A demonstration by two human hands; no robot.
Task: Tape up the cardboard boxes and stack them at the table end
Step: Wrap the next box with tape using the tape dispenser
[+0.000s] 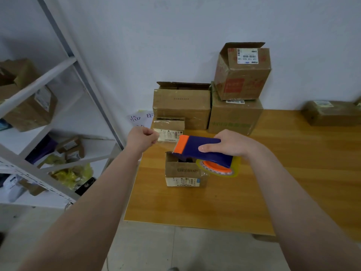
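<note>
R hand (232,143) grips tape dispenser (203,151) just above small box (183,173), L hand (143,138) left of box seems to pinch tape end (160,143); keep it taut, centre over box's top seam.

Right hand (230,143) grips the blue-and-orange tape dispenser (201,147) just above the small open box (181,171) on the wooden table (293,173). Left hand (142,138), fingers curled, pinches a faint clear tape strip (165,146), which we trace back to the dispenser's orange end. We note a cluster of boxes (181,106) against the wall, one with an open-flapped box (242,75) stacked on top. Metal shelving (58,75) stands to the left.
</note>
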